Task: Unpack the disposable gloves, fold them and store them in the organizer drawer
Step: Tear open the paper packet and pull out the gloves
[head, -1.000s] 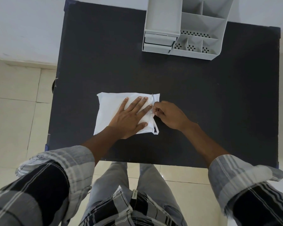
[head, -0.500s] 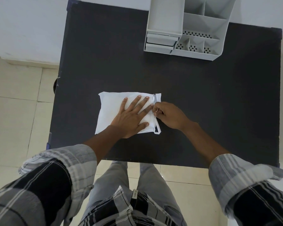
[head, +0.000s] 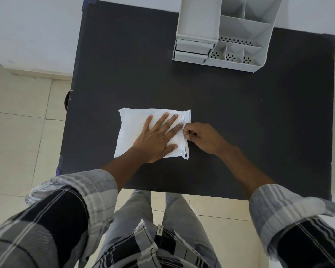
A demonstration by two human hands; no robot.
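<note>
I am looking down at a flat white plastic packet of disposable gloves (head: pixel 135 130) lying on the near-left part of the matte black rectangular tabletop (head: pixel 240 122). My left hand (head: pixel 156 139) is lying flat on the packet with its fingers straight and spread, pressing it down; its grip is not curling round anything. My right hand (head: pixel 203 137) is sitting just beside the packet's right edge, its fingers curled in, and its grip is pinching the gathered white plastic at that edge between thumb and fingertips. A thin loop of the same white plastic is hanging off the packet's near-right corner onto the tabletop.

At the far side of the tabletop, well apart from the packet, a light grey plastic desk organizer (head: pixel 226 33) is standing with several open compartments on its right half, some with perforated floors. On its left half two small grey drawers (head: pixel 193 50) are stacked one over the other, both pushed in.

My rolled-up grey and black checked sleeves are filling the near corners of the view, and my grey trousers are showing below the tabletop's near edge, over a pale tiled floor (head: pixel 17 132).
</note>
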